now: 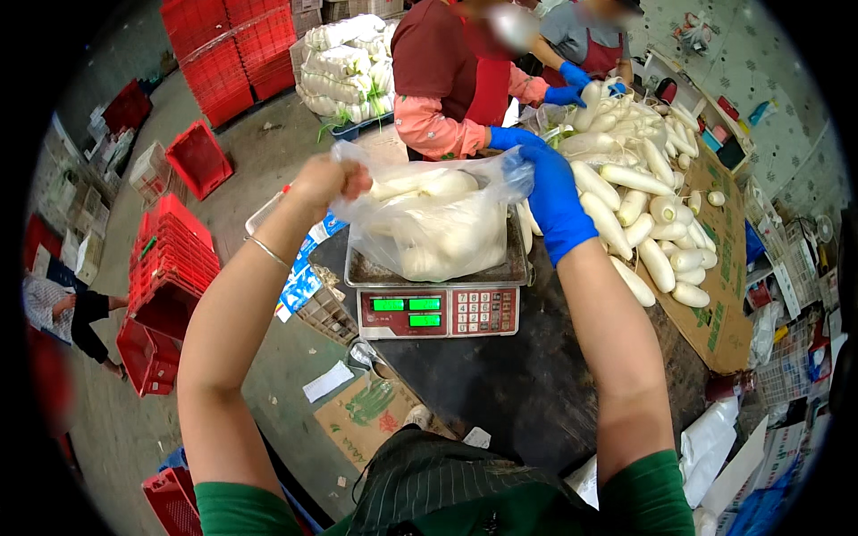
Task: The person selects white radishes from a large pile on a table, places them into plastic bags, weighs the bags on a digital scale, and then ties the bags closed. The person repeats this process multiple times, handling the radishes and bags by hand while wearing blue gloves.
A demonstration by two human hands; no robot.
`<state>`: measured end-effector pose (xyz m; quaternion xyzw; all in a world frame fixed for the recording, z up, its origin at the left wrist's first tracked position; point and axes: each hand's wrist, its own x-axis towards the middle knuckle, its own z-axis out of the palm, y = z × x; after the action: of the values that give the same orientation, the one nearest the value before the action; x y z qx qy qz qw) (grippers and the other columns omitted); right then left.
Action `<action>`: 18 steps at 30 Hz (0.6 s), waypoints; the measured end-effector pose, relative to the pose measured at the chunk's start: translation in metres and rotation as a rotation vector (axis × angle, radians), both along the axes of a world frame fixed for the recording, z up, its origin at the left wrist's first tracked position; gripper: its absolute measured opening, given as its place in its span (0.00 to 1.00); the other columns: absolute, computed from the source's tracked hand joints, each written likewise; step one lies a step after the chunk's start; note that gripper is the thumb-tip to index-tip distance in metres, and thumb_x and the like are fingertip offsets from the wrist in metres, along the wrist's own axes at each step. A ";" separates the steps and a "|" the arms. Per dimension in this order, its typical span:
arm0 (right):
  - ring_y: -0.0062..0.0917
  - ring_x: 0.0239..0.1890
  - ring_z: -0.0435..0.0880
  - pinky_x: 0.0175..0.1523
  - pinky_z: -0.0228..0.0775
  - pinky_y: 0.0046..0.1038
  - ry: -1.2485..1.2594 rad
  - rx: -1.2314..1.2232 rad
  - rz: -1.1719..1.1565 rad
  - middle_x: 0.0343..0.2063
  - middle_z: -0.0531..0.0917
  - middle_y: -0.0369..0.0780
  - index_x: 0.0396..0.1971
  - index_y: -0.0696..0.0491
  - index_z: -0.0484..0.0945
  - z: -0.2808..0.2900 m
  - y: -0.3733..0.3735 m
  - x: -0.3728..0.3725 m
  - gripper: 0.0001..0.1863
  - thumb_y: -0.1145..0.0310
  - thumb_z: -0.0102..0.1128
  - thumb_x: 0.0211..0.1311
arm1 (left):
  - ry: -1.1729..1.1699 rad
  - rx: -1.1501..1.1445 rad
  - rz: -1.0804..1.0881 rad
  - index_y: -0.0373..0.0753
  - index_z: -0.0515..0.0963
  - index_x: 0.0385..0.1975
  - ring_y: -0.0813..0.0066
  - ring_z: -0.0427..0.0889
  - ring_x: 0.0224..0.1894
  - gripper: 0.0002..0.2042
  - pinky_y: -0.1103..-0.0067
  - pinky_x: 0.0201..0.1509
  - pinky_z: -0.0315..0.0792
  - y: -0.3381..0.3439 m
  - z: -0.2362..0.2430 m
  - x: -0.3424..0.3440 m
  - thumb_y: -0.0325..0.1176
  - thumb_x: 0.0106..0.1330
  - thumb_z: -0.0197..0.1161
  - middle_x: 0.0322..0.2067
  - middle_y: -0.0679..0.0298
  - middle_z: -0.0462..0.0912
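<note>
A clear plastic bag (420, 228) filled with white radishes (447, 185) rests on the pan of a red and silver digital scale (438, 313) with lit green displays. My bare left hand (329, 181) is closed on the bag's left upper edge. On the opposite side, my right hand (552, 192), in a blue glove, grips the bag's right upper edge. Both hands hold the mouth of the bag spread apart. Just right of my glove lies a large heap of loose white radishes (657, 205).
Cardboard (728, 304) lies under the heap on the dark table (500, 384). Across it, two co-workers in blue gloves (565, 92) handle radishes. Red crates (174, 259) stack on the left floor. Bagged radishes (344, 71) are piled behind. Another person (67, 308) is at far left.
</note>
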<state>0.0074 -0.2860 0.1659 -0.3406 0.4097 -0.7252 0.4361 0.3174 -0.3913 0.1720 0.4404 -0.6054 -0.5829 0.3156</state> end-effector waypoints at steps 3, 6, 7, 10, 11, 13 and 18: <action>0.22 0.27 0.76 0.29 0.70 0.25 -0.010 -0.070 0.021 0.27 0.77 0.37 0.35 0.55 0.75 0.057 0.035 -0.009 0.10 0.70 0.49 0.55 | 0.445 -0.069 0.151 0.33 0.73 0.34 0.80 0.65 0.14 0.10 0.85 0.24 0.64 0.049 0.097 -0.032 0.33 0.62 0.51 0.10 0.71 0.63; 0.18 0.28 0.76 0.28 0.67 0.21 0.164 -0.086 -0.186 0.28 0.77 0.33 0.41 0.52 0.75 0.088 0.091 -0.016 0.13 0.69 0.52 0.56 | 0.391 -0.203 -0.128 0.30 0.73 0.42 0.90 0.53 0.13 0.13 0.89 0.18 0.53 0.117 0.167 -0.044 0.31 0.64 0.49 0.11 0.77 0.53; 0.17 0.29 0.76 0.25 0.65 0.20 0.095 -0.057 -0.159 0.29 0.77 0.33 0.42 0.52 0.75 0.097 0.110 -0.019 0.13 0.69 0.51 0.56 | 0.374 -0.293 -0.193 0.30 0.71 0.45 0.91 0.55 0.13 0.14 0.89 0.17 0.53 0.137 0.177 -0.043 0.32 0.64 0.49 0.12 0.77 0.56; 0.16 0.30 0.77 0.21 0.60 0.15 0.193 -0.156 -0.252 0.31 0.78 0.33 0.43 0.51 0.74 0.124 0.180 -0.033 0.13 0.71 0.50 0.57 | 0.349 -0.491 -0.419 0.29 0.68 0.50 0.91 0.58 0.14 0.17 0.90 0.16 0.54 0.158 0.192 -0.045 0.31 0.63 0.49 0.17 0.74 0.67; 0.17 0.30 0.77 0.21 0.60 0.14 0.264 -0.158 -0.316 0.32 0.78 0.33 0.43 0.51 0.74 0.130 0.199 -0.031 0.13 0.71 0.49 0.58 | 0.342 -0.539 -0.498 0.29 0.67 0.51 0.92 0.60 0.14 0.18 0.91 0.16 0.55 0.162 0.193 -0.049 0.30 0.63 0.49 0.19 0.73 0.71; 0.15 0.28 0.76 0.26 0.62 0.16 0.588 -0.049 -0.414 0.28 0.78 0.33 0.38 0.52 0.76 0.124 0.229 -0.035 0.09 0.71 0.49 0.58 | 0.431 -0.485 -0.388 0.29 0.65 0.52 0.90 0.62 0.12 0.20 0.91 0.15 0.57 0.179 0.174 -0.060 0.26 0.58 0.51 0.35 0.64 0.78; 0.34 0.33 0.79 0.37 0.69 0.30 1.512 0.275 -0.553 0.32 0.79 0.44 0.38 0.53 0.76 0.034 0.301 -0.063 0.10 0.75 0.48 0.57 | 0.081 -1.121 -0.654 0.36 0.76 0.19 0.73 0.77 0.23 0.09 0.81 0.22 0.71 0.202 0.084 -0.068 0.17 0.41 0.51 0.27 0.61 0.78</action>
<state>-0.0558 0.0149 0.2004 -0.5679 0.7478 -0.3240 -0.1152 0.2495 -0.1897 0.2557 -0.0205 -0.9083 -0.2609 0.3263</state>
